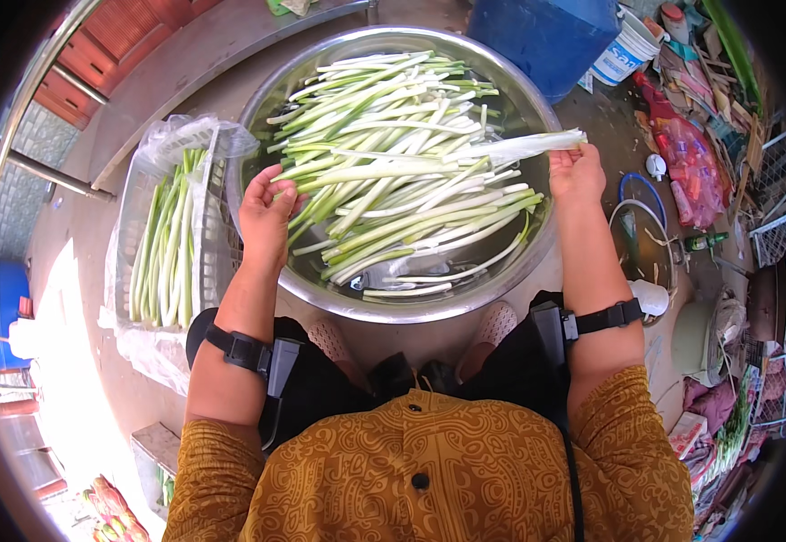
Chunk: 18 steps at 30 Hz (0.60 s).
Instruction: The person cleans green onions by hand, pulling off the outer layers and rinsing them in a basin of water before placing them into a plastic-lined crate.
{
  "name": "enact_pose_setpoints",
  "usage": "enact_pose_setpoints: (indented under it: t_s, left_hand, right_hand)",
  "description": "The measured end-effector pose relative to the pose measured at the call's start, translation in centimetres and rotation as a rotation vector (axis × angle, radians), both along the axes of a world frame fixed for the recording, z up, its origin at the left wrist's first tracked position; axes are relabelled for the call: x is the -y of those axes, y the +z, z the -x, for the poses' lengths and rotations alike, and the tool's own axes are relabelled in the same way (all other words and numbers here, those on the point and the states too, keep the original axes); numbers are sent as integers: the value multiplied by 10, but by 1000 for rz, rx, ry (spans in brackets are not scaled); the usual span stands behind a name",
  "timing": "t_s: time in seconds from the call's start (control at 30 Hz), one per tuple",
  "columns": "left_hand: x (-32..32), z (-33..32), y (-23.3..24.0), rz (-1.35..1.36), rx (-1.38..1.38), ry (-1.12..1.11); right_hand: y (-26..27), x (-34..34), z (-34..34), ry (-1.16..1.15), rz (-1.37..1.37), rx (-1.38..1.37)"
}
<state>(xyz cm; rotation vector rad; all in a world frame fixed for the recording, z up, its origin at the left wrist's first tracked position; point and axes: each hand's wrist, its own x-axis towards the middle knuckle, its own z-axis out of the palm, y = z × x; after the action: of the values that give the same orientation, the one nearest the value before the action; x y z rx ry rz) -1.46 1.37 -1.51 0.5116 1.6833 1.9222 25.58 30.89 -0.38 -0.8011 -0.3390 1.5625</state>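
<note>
A wide steel basin (pixel 416 313) stands before me, heaped with trimmed green onion stalks (pixel 393 135) lying mostly sideways. Between my hands a thick green onion (pixel 393 173) stretches across the top of the heap. My left hand (pixel 264 217) holds its green end at the basin's left rim, fingers curled. At the right rim, my right hand (pixel 579 173) pinches the white end, where a pale, loose, translucent outer layer (pixel 521 146) shows. Some water and a few single stalks are visible low in the basin.
A plastic crate (pixel 210 230) with a clear liner and more green onions stands left of the basin. Behind it runs a steel bench (pixel 183 68). A blue container (pixel 542 40) and white bucket (pixel 626 54) stand far right, near a red net bag (pixel 687 162) and a round tub (pixel 643 237).
</note>
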Motion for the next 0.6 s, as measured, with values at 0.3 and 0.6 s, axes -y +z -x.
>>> enact_pose_setpoints:
  t_s: [0.3,0.6]
  left_hand:
    - [2,7,-1,0,-30,11]
    - [2,9,3,-30,-57,5]
  right_hand:
    - [11,-8,-10,-19,-23,-14]
    - [12,-3,-14,122,17,53]
